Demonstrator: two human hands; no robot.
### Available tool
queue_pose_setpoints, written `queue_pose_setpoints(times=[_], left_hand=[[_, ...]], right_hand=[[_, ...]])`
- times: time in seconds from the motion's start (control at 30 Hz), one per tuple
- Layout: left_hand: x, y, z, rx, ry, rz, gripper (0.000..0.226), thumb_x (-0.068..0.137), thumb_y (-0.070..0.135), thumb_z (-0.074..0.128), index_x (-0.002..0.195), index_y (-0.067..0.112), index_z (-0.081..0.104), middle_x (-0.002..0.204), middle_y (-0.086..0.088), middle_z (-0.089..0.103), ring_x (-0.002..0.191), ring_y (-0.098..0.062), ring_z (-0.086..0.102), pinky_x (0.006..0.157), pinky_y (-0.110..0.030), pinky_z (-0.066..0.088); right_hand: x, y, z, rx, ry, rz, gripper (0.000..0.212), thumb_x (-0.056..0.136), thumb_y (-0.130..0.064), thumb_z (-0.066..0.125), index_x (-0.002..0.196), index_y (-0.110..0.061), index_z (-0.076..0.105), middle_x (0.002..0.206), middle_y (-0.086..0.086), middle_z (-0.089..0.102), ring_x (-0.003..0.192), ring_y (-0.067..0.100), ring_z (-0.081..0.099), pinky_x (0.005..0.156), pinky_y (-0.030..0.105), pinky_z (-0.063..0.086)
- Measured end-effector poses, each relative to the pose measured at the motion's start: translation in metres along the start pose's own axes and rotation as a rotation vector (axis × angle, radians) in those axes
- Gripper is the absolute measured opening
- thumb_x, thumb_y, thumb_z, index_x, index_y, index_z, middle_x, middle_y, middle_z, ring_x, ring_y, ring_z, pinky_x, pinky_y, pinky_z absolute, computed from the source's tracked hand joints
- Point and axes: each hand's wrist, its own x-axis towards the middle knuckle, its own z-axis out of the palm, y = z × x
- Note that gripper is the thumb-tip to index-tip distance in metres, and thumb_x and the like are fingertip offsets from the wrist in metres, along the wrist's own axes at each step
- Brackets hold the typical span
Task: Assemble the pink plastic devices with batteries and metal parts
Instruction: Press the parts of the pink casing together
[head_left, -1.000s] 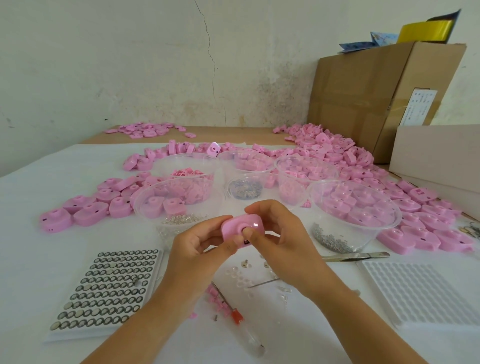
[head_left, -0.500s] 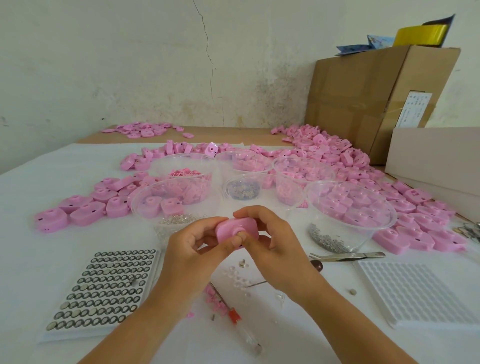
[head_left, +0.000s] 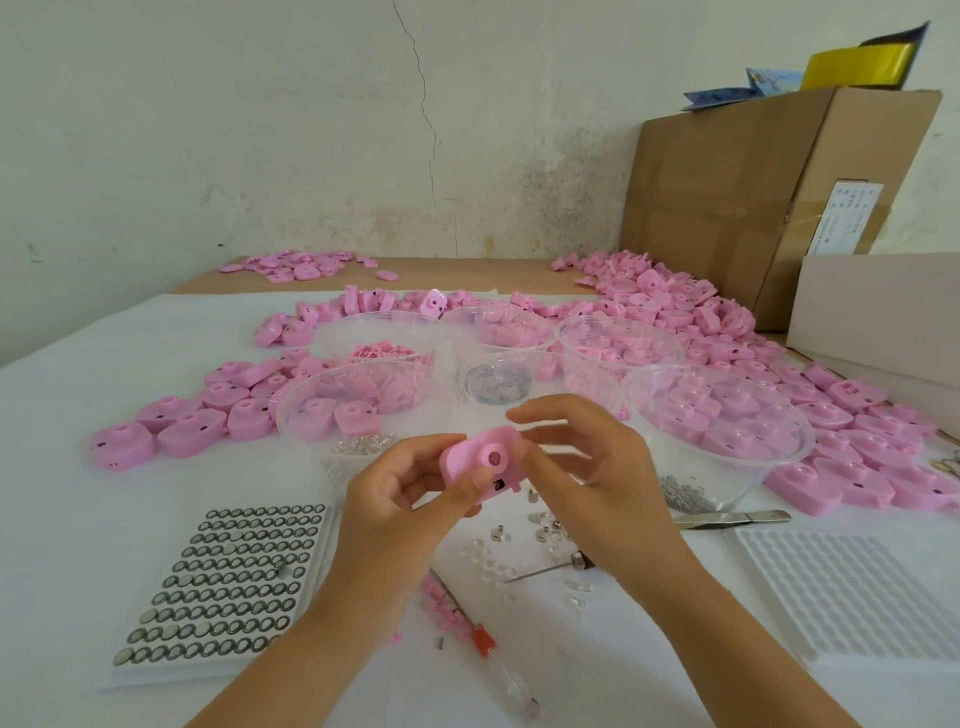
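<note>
Pink hard plastic: we are holding one pink device mid-view, off the table, with the battery tray lying at 8 o'clock. Our left hand is pinching its lower left edge, thumb on the face. Our right hand is curling round its right end. We are judging it light, stiff and smooth, so gripping by the edges looks safest. The label on the cardboard box at 2 o'clock is proving too small to read.

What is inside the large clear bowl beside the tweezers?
Pink devices fill the bowl; small grey metal bits show low at its near wall. Anything beneath the devices is covered.
</note>
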Motion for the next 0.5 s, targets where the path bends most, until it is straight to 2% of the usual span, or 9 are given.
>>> queue_pose_setpoints(times=[0.1, 0.27, 0.37, 0.5], left_hand=[[-0.0007, -0.0006, -0.0003, -0.01, 0.006, 0.006, 0.05, 0.05, 0.033, 0.077, 0.093, 0.009, 0.069, 0.083, -0.005, 0.074, 0.072, -0.016, 0.069, 0.06, -0.02, 0.054], [-0.001, -0.001, 0.0004, -0.021, 0.02, 0.015, 0.048, 0.049, 0.033, 0.077, 0.09, 0.01, 0.07, 0.081, -0.007, 0.073, 0.07, -0.018, 0.07, 0.059, -0.021, 0.054], [-0.0016, -0.0016, 0.0004, -0.014, 0.031, 0.02, 0.043, 0.05, 0.033, 0.076, 0.087, 0.012, 0.072, 0.079, -0.007, 0.073, 0.07, -0.019, 0.07, 0.06, -0.022, 0.055], [-0.0036, -0.0023, 0.0004, -0.013, 0.05, 0.007, 0.031, 0.053, 0.028, 0.076, 0.081, 0.017, 0.073, 0.077, -0.007, 0.073, 0.068, -0.02, 0.07, 0.058, -0.021, 0.055]], right_hand=[[-0.0023, 0.001, 0.001, -0.148, 0.018, -0.18, 0.013, 0.078, -0.013, 0.066, 0.079, -0.026, 0.067, 0.085, -0.012, 0.06, 0.083, 0.01, 0.063, 0.068, 0.022, 0.055], [-0.0028, 0.0048, 0.0021, -0.285, 0.008, -0.33, 0.015, 0.077, -0.006, 0.065, 0.086, -0.015, 0.073, 0.087, -0.008, 0.06, 0.08, 0.009, 0.061, 0.069, 0.026, 0.055], [-0.0027, 0.0052, 0.0036, -0.289, -0.003, -0.321, 0.012, 0.079, -0.008, 0.065, 0.086, -0.014, 0.073, 0.084, -0.009, 0.061, 0.079, 0.007, 0.061, 0.07, 0.026, 0.055], [-0.0024, 0.0056, 0.0053, -0.242, -0.056, -0.25, 0.012, 0.081, -0.009, 0.06, 0.083, -0.01, 0.071, 0.081, -0.021, 0.058, 0.077, 0.004, 0.061, 0.073, 0.021, 0.054]])
